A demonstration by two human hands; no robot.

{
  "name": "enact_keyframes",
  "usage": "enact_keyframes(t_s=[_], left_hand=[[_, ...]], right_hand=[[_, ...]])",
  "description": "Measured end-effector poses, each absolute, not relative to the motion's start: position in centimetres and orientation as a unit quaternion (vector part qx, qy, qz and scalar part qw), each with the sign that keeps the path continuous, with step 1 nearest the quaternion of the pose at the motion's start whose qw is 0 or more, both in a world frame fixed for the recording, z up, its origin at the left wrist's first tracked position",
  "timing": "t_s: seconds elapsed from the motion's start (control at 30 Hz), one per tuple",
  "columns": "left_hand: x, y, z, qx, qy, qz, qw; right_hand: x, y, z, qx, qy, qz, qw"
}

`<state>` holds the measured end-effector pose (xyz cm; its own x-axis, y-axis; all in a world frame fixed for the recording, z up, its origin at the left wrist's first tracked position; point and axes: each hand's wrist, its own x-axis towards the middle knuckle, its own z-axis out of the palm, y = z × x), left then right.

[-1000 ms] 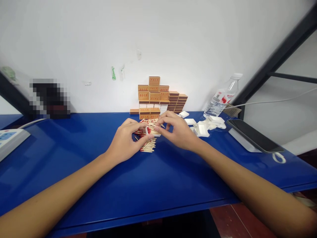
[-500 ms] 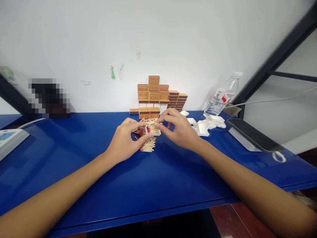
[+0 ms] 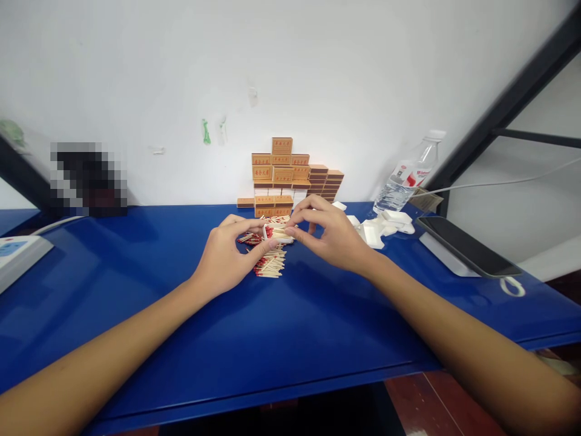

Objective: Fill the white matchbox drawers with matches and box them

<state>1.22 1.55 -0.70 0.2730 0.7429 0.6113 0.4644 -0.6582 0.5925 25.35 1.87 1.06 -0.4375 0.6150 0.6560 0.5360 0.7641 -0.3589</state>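
My left hand [image 3: 224, 251] grips a small white matchbox tray [image 3: 285, 240] between thumb and fingers, over the middle of the desk. Red-headed matches [image 3: 278, 232] lie in the tray, their heads toward my left hand. At the tray's right end, my right hand [image 3: 324, 233] pinches the pale ends of matches between thumb and fingertips; how many is hidden. Beneath and around the tray spreads a pile of loose matches [image 3: 271, 266], partly covered by my left hand. Just behind stands a stack of orange-brown matchboxes [image 3: 282, 174] against the wall.
White empty trays [image 3: 372, 235] lie heaped right of my right hand. A water bottle [image 3: 406, 175] leans near the wall. A dark phone [image 3: 467, 245] rests on a white block at the right. On the left is a power strip [image 3: 22, 257] on the blue desk [image 3: 254, 345].
My left hand has tilted the tray slightly and its thumb has shifted a little up and left, so more red match heads show. My right hand keeps its pinch in nearly the same spot.
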Motion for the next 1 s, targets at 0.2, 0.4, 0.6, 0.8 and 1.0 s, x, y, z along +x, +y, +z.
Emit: enact_keyframes(t_s=[0.2, 0.4, 0.6, 0.8, 1.0], left_hand=[[1.19, 1.66, -0.87, 0.795, 0.375, 0.454, 0.142], [1.23, 1.58, -0.85, 0.798, 0.363, 0.458, 0.147], [1.25, 1.57, -0.92, 0.805, 0.341, 0.46, 0.154], [1.36, 1.51, -0.83, 0.794, 0.354, 0.465, 0.168], [1.29, 1.51, -0.91, 0.807, 0.343, 0.454, 0.156]], right_hand=[[25.14, 1.78, 1.08, -0.332, -0.858, 0.077, 0.383], [25.11, 1.55, 1.15, -0.327, -0.862, 0.07, 0.381], [24.82, 1.28, 1.19, -0.321, -0.859, 0.068, 0.393], [24.81, 1.29, 1.08, -0.34, -0.846, 0.078, 0.402], [24.68, 1.13, 1.12, -0.339, -0.848, 0.077, 0.4]])
